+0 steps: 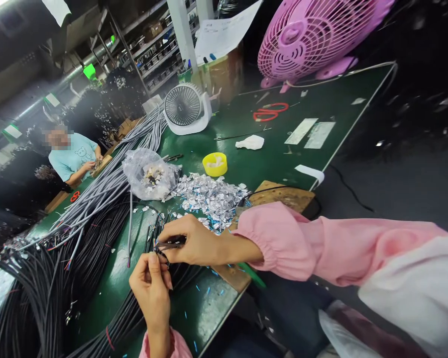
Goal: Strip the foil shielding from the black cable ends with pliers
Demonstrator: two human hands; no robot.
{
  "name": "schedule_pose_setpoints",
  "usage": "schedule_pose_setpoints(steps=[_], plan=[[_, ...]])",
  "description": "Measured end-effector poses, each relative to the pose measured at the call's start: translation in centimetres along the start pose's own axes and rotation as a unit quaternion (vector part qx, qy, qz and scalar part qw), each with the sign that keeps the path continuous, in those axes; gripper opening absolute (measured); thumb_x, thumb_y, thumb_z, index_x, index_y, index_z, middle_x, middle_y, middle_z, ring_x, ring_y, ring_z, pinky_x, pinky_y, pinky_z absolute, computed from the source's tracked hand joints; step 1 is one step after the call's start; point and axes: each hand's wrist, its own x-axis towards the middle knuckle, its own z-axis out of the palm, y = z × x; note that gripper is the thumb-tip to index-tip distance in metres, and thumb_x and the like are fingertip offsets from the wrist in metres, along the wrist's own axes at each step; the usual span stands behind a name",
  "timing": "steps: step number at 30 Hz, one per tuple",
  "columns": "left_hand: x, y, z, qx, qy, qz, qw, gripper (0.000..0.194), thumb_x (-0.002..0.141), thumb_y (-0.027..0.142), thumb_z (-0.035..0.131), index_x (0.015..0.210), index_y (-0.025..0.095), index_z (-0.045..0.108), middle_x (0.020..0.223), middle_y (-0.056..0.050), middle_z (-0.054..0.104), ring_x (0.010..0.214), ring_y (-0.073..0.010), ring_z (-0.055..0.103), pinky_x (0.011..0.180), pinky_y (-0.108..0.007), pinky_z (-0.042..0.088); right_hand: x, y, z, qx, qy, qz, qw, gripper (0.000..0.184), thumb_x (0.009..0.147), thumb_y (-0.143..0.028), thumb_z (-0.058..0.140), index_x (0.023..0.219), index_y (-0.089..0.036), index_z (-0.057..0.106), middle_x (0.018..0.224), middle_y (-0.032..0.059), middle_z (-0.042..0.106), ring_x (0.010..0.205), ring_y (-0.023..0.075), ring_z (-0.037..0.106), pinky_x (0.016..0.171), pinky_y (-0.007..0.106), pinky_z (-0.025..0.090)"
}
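Note:
My left hand (152,281) is closed, thumb and fingertips pinching the end of a black cable (161,254). Coloured wire tips seem to show at that end, though they are small. My right hand (194,241) is closed around a slim dark hand tool (170,243) that looks like tweezers; its tip reaches the cable end just above my left thumb. Most of the tool is hidden in my fingers. Below and left of my hands runs a bundle of black cables (115,325). Beyond my right hand lies a heap of silvery foil scraps (209,196).
Grey cables (108,174) and more black cables (41,288) cover the left side. Farther back are a plastic bag (149,174), yellow dish (214,164), white fan (186,109), red-handled scissors (271,112) and pink fan (302,44). Across the left sits another person (76,156).

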Motion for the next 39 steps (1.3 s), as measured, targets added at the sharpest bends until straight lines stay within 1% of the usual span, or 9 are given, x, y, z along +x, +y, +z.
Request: schedule_pose_setpoints(steps=[7, 11, 13, 18, 22, 28, 32, 35, 39], plan=[[0.1, -0.1, -0.2, -0.027, 0.015, 0.000, 1.000, 0.045, 0.080, 0.052, 0.050, 0.051, 0.018, 0.044, 0.037, 0.006, 0.036, 0.030, -0.0053, 0.033, 0.031, -0.017, 0.027, 0.1, -0.2, -0.4, -0.044, -0.095, -0.036, 0.994, 0.005, 0.064, -0.010, 0.062, 0.060, -0.012, 0.064, 0.054, -0.0015, 0.058, 0.048, 0.0059, 0.045, 0.046, 0.017, 0.034], [-0.1, -0.7, -0.4, -0.063, -0.010, -0.054, 0.997, 0.043, 0.079, 0.052, 0.050, 0.056, 0.016, 0.050, 0.048, 0.002, 0.046, 0.033, -0.0048, 0.035, 0.031, -0.018, 0.025, 0.5, -0.6, -0.7, 0.011, -0.039, 0.071, 0.997, 0.011, 0.071, -0.019, 0.059, 0.071, -0.011, 0.067, 0.057, 0.0001, 0.060, 0.050, 0.0063, 0.047, 0.047, 0.016, 0.037], [-0.2, -0.9, -0.4, -0.069, -0.019, -0.066, 0.995, 0.043, 0.080, 0.052, 0.049, 0.058, 0.015, 0.051, 0.050, 0.002, 0.047, 0.034, -0.0048, 0.035, 0.032, -0.018, 0.025, 0.6, -0.7, -0.8, 0.054, -0.036, 0.124, 0.990, 0.018, 0.072, -0.025, 0.060, 0.074, -0.010, 0.068, 0.054, -0.0008, 0.058, 0.047, 0.0054, 0.044, 0.044, 0.016, 0.036], [-0.3, -1.1, -0.5, -0.074, -0.025, -0.076, 0.994, 0.043, 0.079, 0.053, 0.050, 0.058, 0.015, 0.052, 0.048, 0.003, 0.044, 0.034, -0.0049, 0.034, 0.032, -0.019, 0.025, 0.8, -0.9, -0.8, 0.093, -0.069, 0.170, 0.979, 0.022, 0.069, -0.028, 0.064, 0.078, -0.009, 0.070, 0.051, -0.0026, 0.053, 0.045, 0.0040, 0.037, 0.043, 0.016, 0.032], [-0.2, -1.0, -0.5, -0.074, -0.024, -0.083, 0.994, 0.044, 0.077, 0.055, 0.051, 0.057, 0.016, 0.051, 0.047, 0.003, 0.043, 0.033, -0.0049, 0.032, 0.032, -0.019, 0.025, 0.9, -0.9, -0.8, 0.089, -0.078, 0.202, 0.972, 0.023, 0.068, -0.027, 0.066, 0.084, -0.009, 0.069, 0.053, -0.0031, 0.053, 0.045, 0.0040, 0.038, 0.045, 0.017, 0.032], [-0.1, -0.9, -0.4, -0.071, -0.024, -0.087, 0.993, 0.044, 0.076, 0.056, 0.051, 0.057, 0.016, 0.050, 0.048, 0.003, 0.044, 0.034, -0.0051, 0.033, 0.032, -0.019, 0.025, 0.9, -0.7, -0.7, 0.103, -0.083, 0.193, 0.972, 0.036, 0.068, -0.026, 0.067, 0.100, -0.009, 0.063, 0.053, -0.0050, 0.053, 0.046, 0.0047, 0.039, 0.046, 0.017, 0.033], [-0.1, -0.8, -0.4, -0.071, -0.027, -0.085, 0.993, 0.044, 0.077, 0.056, 0.050, 0.057, 0.016, 0.051, 0.048, 0.003, 0.043, 0.034, -0.0051, 0.033, 0.032, -0.019, 0.025, 0.7, -0.7, -0.8, 0.089, -0.112, 0.141, 0.980, 0.015, 0.074, -0.019, 0.057, 0.078, -0.010, 0.068, 0.060, -0.0007, 0.060, 0.051, 0.0061, 0.045, 0.048, 0.017, 0.036], [-0.2, -0.8, -0.4, -0.072, -0.032, -0.080, 0.994, 0.044, 0.078, 0.055, 0.050, 0.057, 0.016, 0.051, 0.049, 0.002, 0.044, 0.035, -0.0053, 0.034, 0.033, -0.019, 0.026, 0.6, -0.6, -0.8, 0.077, -0.108, 0.093, 0.987, 0.014, 0.071, -0.014, 0.054, 0.073, -0.010, 0.068, 0.058, -0.0005, 0.059, 0.051, 0.0063, 0.047, 0.048, 0.017, 0.036], [-0.4, -0.9, -0.4, -0.071, -0.035, -0.076, 0.994, 0.044, 0.078, 0.055, 0.049, 0.057, 0.016, 0.051, 0.048, 0.002, 0.043, 0.035, -0.0059, 0.034, 0.033, -0.020, 0.026, 0.6, -0.5, -0.9, 0.078, -0.103, 0.072, 0.989, 0.012, 0.068, -0.016, 0.056, 0.068, -0.010, 0.067, 0.052, -0.0028, 0.054, 0.047, 0.0049, 0.043, 0.046, 0.016, 0.034]])
